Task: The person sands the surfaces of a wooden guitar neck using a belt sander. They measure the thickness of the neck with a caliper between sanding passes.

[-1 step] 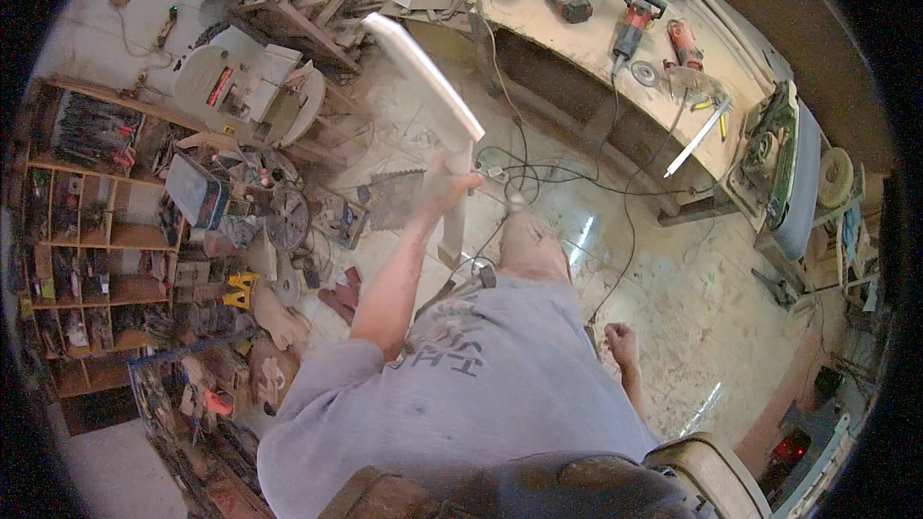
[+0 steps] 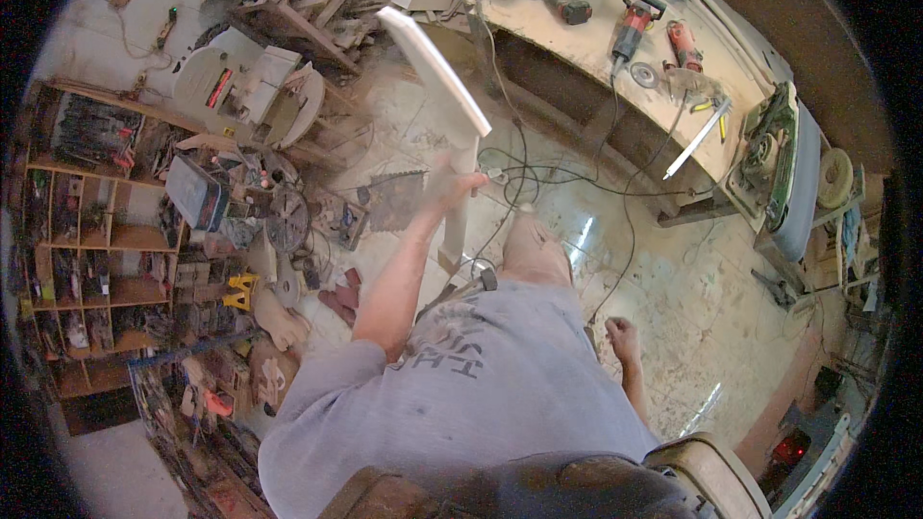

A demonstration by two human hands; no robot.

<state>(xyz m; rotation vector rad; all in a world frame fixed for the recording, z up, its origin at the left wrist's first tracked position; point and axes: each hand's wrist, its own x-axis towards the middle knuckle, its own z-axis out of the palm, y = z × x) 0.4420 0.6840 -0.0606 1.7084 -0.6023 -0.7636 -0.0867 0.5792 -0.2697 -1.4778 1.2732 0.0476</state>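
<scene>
I grip a white wooden piece, a narrow post with a long flat board [image 2: 433, 67] on its top, in my left hand [image 2: 457, 183], raised in front of me at left of centre. The board's white edge tilts from upper left down to the right; my fingers look slightly blurred. Down beside my body on the right, my right hand [image 2: 621, 336] hangs with curled fingers; whether anything is inside them I cannot make out.
A dusty workbench [image 2: 538, 29] with power tools [image 2: 635, 24], pliers and a grinding disc stands ahead-right. Cables [image 2: 519, 173] cross the tiled floor before my legs. Cluttered shelving [image 2: 135, 279] and a yellow stand [image 2: 238, 290] are at left, a bench machine [image 2: 779, 173] at right.
The white board in my left hand has shifted slightly to the right, and that hand with it. My right hand looks almost unmoved.
</scene>
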